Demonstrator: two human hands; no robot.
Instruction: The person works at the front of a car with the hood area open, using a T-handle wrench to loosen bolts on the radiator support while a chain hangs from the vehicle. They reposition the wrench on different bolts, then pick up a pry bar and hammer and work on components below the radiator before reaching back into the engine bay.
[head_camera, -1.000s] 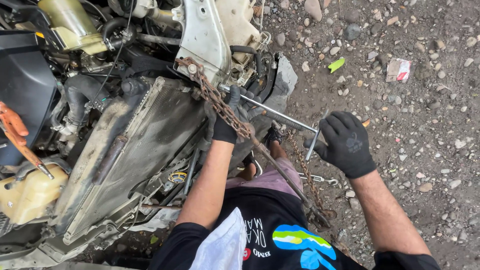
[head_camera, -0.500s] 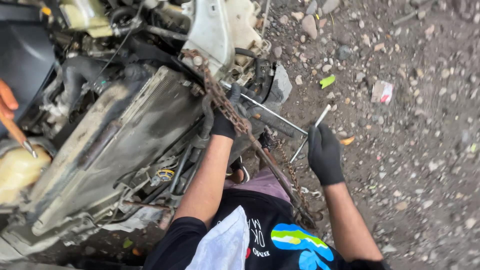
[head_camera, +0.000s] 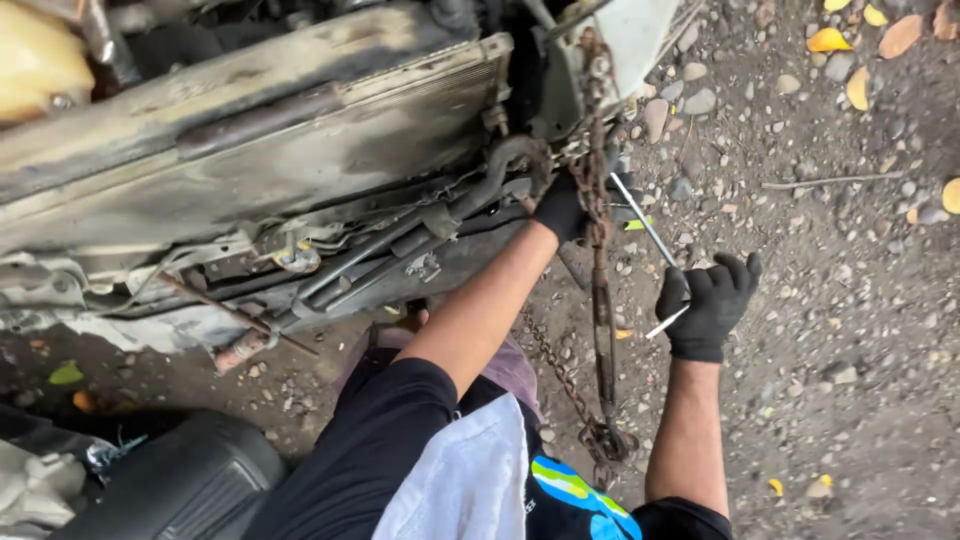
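1. Two gloved hands working beside the rusty chain (head_camera: 597, 250) hanging off the wrecked car front (head_camera: 300, 150).
2. Left hand (head_camera: 560, 207) reaching in just left of the chain, touching the dark hose (head_camera: 497, 165); grip impossible to tell, fingers hidden.
3. Right hand (head_camera: 708, 300) hovering right of the chain, fingers half spread, pinching the bent end of a thin steel rod tool (head_camera: 648, 232).
4. Rod running up-left toward the chain, over gravel ground (head_camera: 820, 200).
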